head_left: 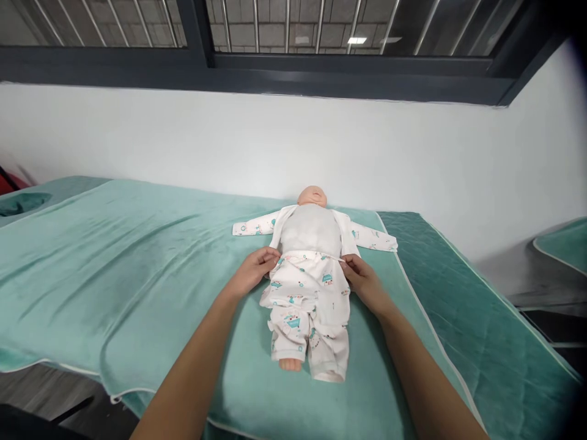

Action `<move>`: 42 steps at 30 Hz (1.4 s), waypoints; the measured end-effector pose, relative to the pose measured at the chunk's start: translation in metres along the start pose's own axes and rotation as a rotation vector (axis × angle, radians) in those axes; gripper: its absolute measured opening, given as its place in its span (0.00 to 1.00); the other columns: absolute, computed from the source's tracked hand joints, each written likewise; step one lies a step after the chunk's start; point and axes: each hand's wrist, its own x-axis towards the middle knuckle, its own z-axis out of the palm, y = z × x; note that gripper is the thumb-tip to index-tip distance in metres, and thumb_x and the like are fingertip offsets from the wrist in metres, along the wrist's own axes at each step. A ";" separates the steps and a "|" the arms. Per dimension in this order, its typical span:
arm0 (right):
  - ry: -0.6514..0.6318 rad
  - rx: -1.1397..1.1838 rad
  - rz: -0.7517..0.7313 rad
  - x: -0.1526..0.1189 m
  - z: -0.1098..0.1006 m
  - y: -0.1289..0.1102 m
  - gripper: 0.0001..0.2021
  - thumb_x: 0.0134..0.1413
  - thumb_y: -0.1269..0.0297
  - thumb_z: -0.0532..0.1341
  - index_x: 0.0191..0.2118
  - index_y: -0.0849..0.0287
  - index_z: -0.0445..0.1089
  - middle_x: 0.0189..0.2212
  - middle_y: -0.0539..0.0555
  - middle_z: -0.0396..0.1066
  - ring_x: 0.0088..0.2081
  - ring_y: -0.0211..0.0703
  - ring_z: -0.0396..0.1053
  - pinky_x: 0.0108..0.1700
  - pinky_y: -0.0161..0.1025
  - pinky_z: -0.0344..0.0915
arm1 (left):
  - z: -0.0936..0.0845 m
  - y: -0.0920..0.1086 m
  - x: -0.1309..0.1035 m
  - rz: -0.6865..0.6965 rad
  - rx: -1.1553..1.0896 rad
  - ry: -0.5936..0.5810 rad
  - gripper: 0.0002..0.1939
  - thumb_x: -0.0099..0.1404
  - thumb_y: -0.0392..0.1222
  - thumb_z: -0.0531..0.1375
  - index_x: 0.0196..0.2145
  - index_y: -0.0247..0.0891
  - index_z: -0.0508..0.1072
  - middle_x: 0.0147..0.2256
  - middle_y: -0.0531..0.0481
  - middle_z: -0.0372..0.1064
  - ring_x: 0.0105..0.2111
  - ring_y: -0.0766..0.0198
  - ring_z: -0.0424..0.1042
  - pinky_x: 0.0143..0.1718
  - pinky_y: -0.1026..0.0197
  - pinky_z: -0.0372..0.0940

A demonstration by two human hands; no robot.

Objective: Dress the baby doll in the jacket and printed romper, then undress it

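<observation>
A baby doll (312, 195) lies on its back, head toward the wall and legs toward me. Its white printed jacket (373, 237) hangs open over a plain pale torso (310, 229), with both sleeves stretched out sideways. White printed trousers (312, 281) cover its hips and legs. One foot (290, 365) pokes out of a trouser leg; the other leg's end is covered. My left hand (257, 269) pinches the waistband at one side. At the opposite side my right hand (363, 280) pinches it too, fingertips partly hidden by the cloth.
Beneath the doll, a light green sheet (151, 256) lies wrinkled at left over a darker green quilted pad (486, 318). Behind rises a white wall (275, 140) under a dark window frame (321, 76) with metal bars. Grey floor (41, 391) shows at lower left.
</observation>
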 end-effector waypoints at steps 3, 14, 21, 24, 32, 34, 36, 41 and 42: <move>-0.049 0.050 -0.009 -0.003 -0.004 -0.004 0.14 0.58 0.49 0.61 0.37 0.54 0.66 0.29 0.47 0.62 0.30 0.37 0.58 0.31 0.35 0.56 | -0.003 0.000 0.000 0.003 -0.023 -0.052 0.15 0.63 0.51 0.62 0.42 0.38 0.72 0.29 0.53 0.68 0.27 0.68 0.63 0.30 0.65 0.56; -0.264 0.143 -0.001 -0.005 -0.013 -0.005 0.09 0.55 0.62 0.64 0.40 0.54 0.64 0.34 0.47 0.65 0.36 0.38 0.62 0.38 0.36 0.58 | -0.005 0.013 -0.007 0.004 0.085 -0.083 0.13 0.58 0.44 0.66 0.39 0.38 0.72 0.36 0.53 0.65 0.33 0.67 0.62 0.36 0.64 0.57; -0.211 -0.037 -0.021 -0.006 -0.010 -0.003 0.03 0.58 0.63 0.57 0.35 0.56 0.64 0.29 0.45 0.64 0.30 0.37 0.58 0.33 0.35 0.55 | -0.002 0.007 -0.005 0.040 0.011 -0.086 0.15 0.59 0.46 0.66 0.32 0.38 0.62 0.31 0.55 0.58 0.31 0.69 0.58 0.32 0.65 0.53; -0.129 -0.108 -0.012 -0.005 -0.006 -0.003 0.04 0.59 0.62 0.55 0.35 0.55 0.64 0.27 0.45 0.63 0.29 0.37 0.58 0.32 0.35 0.54 | 0.001 0.003 -0.004 0.043 -0.020 -0.015 0.15 0.62 0.48 0.63 0.33 0.39 0.61 0.31 0.56 0.59 0.29 0.69 0.58 0.31 0.66 0.54; 0.157 -0.218 -0.006 0.004 0.005 0.000 0.07 0.58 0.58 0.54 0.37 0.53 0.65 0.29 0.48 0.70 0.32 0.43 0.65 0.35 0.38 0.58 | 0.011 -0.001 0.000 0.011 0.103 0.278 0.13 0.65 0.51 0.58 0.36 0.44 0.58 0.24 0.60 0.55 0.22 0.69 0.55 0.24 0.67 0.51; 0.127 -0.240 -0.025 0.004 0.005 0.002 0.08 0.58 0.58 0.54 0.38 0.53 0.66 0.32 0.49 0.72 0.35 0.44 0.67 0.38 0.39 0.60 | 0.012 0.000 0.001 -0.001 0.189 0.277 0.12 0.65 0.51 0.57 0.38 0.44 0.60 0.25 0.59 0.60 0.24 0.67 0.59 0.26 0.66 0.54; 0.056 -0.203 -0.045 0.004 0.004 0.004 0.07 0.57 0.58 0.56 0.39 0.53 0.67 0.35 0.50 0.74 0.37 0.45 0.68 0.41 0.40 0.62 | 0.014 0.000 0.001 0.013 0.271 0.254 0.11 0.65 0.51 0.57 0.40 0.43 0.65 0.30 0.55 0.66 0.29 0.63 0.65 0.31 0.63 0.58; -0.120 0.021 -0.069 0.001 0.004 0.003 0.10 0.50 0.62 0.62 0.40 0.52 0.67 0.40 0.51 0.75 0.40 0.45 0.70 0.45 0.42 0.64 | 0.010 0.011 0.008 0.049 0.342 0.133 0.14 0.63 0.50 0.57 0.41 0.40 0.74 0.41 0.48 0.73 0.43 0.55 0.69 0.43 0.58 0.62; -0.122 0.030 -0.065 0.001 0.004 0.003 0.10 0.50 0.61 0.62 0.40 0.52 0.67 0.40 0.51 0.75 0.40 0.45 0.70 0.46 0.42 0.65 | 0.007 0.016 0.011 0.011 0.319 0.096 0.15 0.62 0.49 0.58 0.42 0.40 0.74 0.39 0.48 0.74 0.41 0.55 0.70 0.40 0.58 0.63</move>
